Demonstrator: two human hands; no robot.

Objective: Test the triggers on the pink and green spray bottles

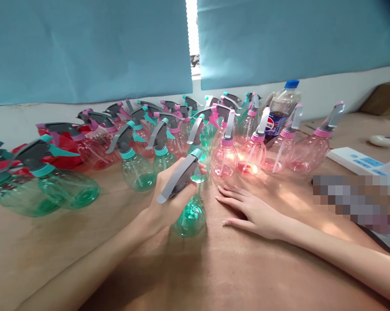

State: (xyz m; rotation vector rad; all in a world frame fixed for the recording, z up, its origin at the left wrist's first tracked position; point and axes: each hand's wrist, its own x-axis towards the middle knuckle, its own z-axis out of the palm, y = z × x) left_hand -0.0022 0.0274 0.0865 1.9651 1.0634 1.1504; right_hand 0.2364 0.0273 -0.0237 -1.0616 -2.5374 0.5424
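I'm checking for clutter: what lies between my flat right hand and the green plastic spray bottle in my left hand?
Only bare brown tabletop separates the right hand from the green plastic spray bottle gripped by the left hand, per the head view.

Bare forearms, no sleeves, unpainted nails

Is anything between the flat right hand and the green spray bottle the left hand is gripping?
Nothing visible. The right hand lies palm down on the table, apart from the green spray bottle, with only bare tabletop between them. The left hand already grips that bottle's grey trigger head.
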